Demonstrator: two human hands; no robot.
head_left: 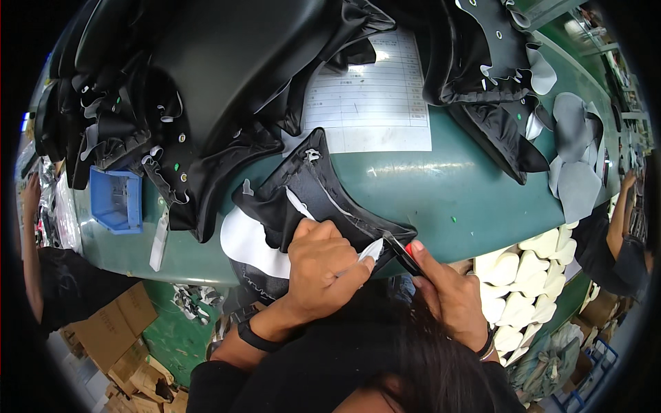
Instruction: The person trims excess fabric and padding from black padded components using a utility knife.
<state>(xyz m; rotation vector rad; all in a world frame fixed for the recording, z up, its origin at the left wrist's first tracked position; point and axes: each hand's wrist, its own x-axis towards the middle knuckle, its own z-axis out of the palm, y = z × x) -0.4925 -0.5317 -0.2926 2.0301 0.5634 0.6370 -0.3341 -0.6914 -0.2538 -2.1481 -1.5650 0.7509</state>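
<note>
In front of me at the table's near edge lies a black leather-like cover piece (320,180), turned so that its seams and white lining (248,241) show. My left hand (322,265) is closed on a gathered edge of it, and a strip of whitish material (372,250) sticks out beside the thumb. My right hand (451,296) holds a slim cutter (403,255) with a dark body and a red part under the thumb. Its tip touches or nearly touches the cover's right corner, close to the left hand. The right fingers are partly hidden.
Large black covers (227,62) are piled at the far left, with more (482,69) at the far right. A printed sheet (372,103) lies on the green table (441,199). A blue bin (116,199) stands left. Cream foam pieces (530,275) sit right. Other people are at both sides.
</note>
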